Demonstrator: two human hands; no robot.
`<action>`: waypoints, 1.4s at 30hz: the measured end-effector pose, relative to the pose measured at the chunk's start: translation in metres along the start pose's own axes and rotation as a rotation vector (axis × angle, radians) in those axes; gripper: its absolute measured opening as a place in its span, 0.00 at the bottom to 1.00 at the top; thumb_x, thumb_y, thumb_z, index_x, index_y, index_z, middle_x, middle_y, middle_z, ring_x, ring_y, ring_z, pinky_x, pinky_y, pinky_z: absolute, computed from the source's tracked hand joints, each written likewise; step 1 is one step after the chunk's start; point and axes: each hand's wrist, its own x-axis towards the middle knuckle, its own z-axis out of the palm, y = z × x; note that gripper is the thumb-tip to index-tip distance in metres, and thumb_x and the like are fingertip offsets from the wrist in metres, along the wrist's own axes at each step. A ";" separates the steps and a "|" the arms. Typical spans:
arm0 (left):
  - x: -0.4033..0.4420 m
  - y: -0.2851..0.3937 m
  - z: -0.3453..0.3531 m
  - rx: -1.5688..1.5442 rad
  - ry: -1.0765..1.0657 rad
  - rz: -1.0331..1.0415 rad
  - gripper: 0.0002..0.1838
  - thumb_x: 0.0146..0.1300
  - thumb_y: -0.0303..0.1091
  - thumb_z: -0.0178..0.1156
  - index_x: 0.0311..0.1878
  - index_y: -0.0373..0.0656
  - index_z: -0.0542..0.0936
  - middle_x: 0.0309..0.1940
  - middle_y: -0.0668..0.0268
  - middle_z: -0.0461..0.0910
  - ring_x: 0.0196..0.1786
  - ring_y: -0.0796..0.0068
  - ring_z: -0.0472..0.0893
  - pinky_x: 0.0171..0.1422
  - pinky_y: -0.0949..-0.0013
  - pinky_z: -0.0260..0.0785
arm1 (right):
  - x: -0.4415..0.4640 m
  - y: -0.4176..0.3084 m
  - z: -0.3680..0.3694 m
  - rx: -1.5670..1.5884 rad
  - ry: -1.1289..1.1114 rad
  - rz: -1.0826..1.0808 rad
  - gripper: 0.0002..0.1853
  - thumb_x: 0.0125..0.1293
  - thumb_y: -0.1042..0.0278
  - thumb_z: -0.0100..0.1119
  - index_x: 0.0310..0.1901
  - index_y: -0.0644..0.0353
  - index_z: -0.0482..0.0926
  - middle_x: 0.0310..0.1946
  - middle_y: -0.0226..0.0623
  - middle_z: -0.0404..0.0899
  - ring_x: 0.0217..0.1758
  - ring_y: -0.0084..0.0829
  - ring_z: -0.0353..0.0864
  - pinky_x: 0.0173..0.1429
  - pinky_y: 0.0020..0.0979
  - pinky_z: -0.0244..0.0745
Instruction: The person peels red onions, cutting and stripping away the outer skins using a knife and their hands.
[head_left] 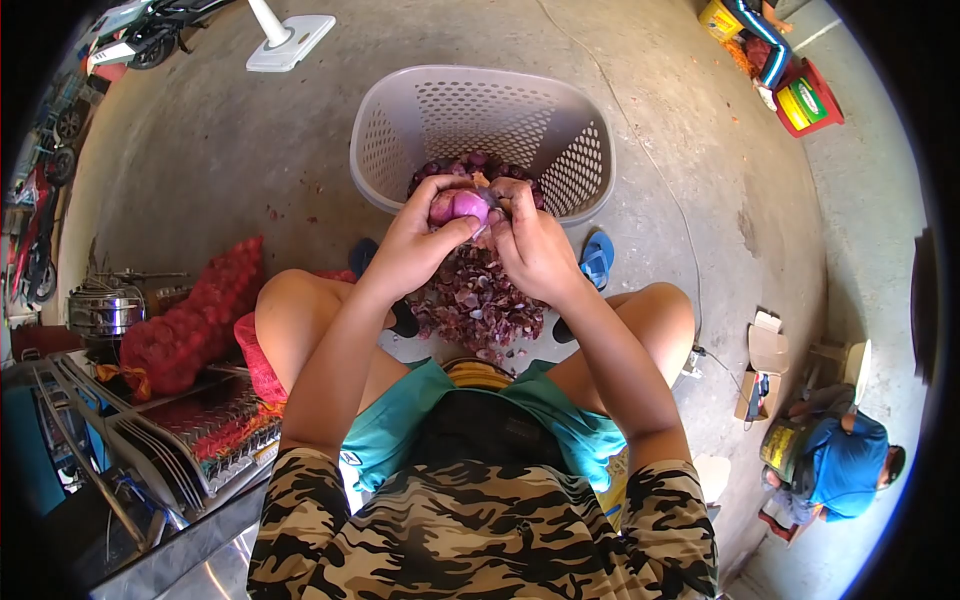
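Observation:
Above the near rim of a basket, my left hand (425, 240) is closed around a purple-red onion (462, 207) with a smooth, shiny surface. My right hand (538, 250) has its fingers pinched together at the onion's right side. A papery scrap of onion skin (485, 239) shows under those fingers. Something dark lies between the right fingertips and the onion; I cannot make it out. The grey perforated basket (480, 80) has several red onions (478, 160) at its bottom, partly hidden by my hands. Below my hands, a pile of loose onion peels (475, 300) covers the floor between my feet.
A red mesh sack of onions (190, 325) leans at the left, near a metal pot (105, 310) and metal racks. Blue slippers (597, 258) lie near the basket. A cable (650, 150) crosses the floor. Other people sit at lower right (845, 465) and upper right, beside buckets (808, 105).

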 end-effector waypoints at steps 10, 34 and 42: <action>0.000 -0.001 -0.005 0.036 -0.019 -0.008 0.20 0.62 0.26 0.57 0.57 0.37 0.68 0.46 0.65 0.75 0.48 0.79 0.74 0.54 0.73 0.67 | 0.001 0.003 0.001 -0.083 -0.022 0.012 0.17 0.66 0.69 0.45 0.55 0.60 0.59 0.26 0.41 0.81 0.32 0.49 0.82 0.36 0.45 0.76; 0.000 0.002 -0.006 0.182 -0.048 0.064 0.21 0.58 0.22 0.59 0.55 0.38 0.69 0.44 0.66 0.75 0.46 0.80 0.74 0.52 0.74 0.67 | 0.001 0.008 0.002 0.198 0.023 -0.014 0.13 0.67 0.74 0.45 0.51 0.63 0.60 0.26 0.42 0.81 0.32 0.41 0.84 0.38 0.37 0.77; -0.001 -0.003 -0.011 0.354 -0.063 0.105 0.23 0.54 0.20 0.58 0.55 0.39 0.69 0.44 0.65 0.76 0.46 0.79 0.75 0.52 0.73 0.68 | 0.002 0.016 0.002 0.007 0.017 -0.083 0.11 0.67 0.70 0.49 0.48 0.62 0.63 0.28 0.48 0.80 0.35 0.49 0.81 0.38 0.44 0.74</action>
